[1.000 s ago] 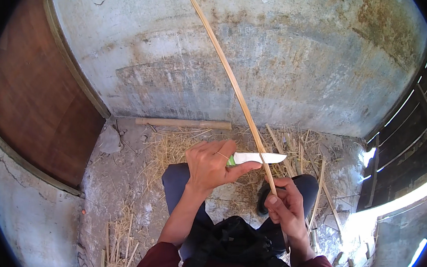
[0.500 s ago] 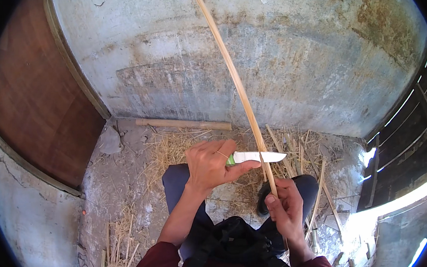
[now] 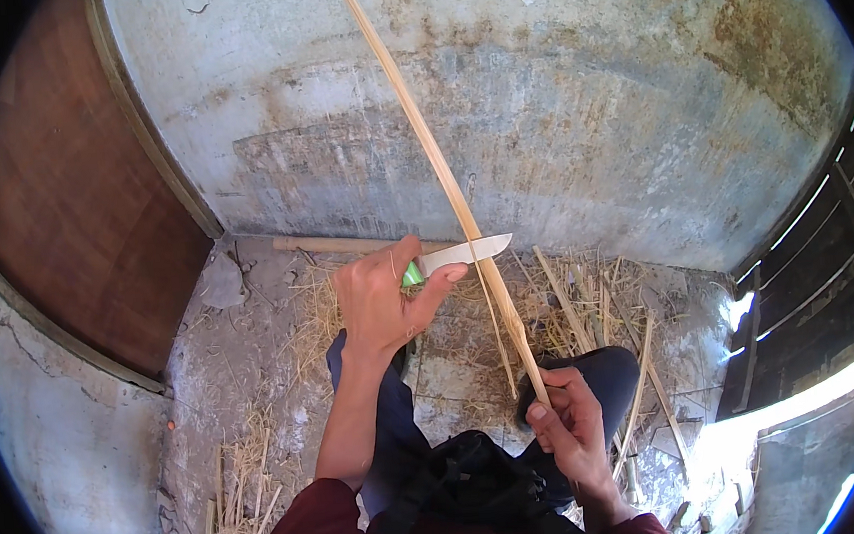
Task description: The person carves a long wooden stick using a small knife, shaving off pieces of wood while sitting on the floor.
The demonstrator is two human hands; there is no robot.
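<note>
The long pale bamboo strip (image 3: 439,166) runs out of view at the far top edge, and its near end is hidden inside the right hand (image 3: 570,426), whose fingers are clamped around it. The left hand (image 3: 380,301) grips the green-handled knife (image 3: 456,257), handle mostly covered, blade crossing the strip just right of the fingers. Dry straw (image 3: 571,306) and a brown wooden door (image 3: 70,195) lie around, against a grey concrete wall (image 3: 585,104).

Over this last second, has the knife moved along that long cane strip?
Yes. The knife has slid slightly up the cane strip, farther from the right hand and nearer the wall.
</note>
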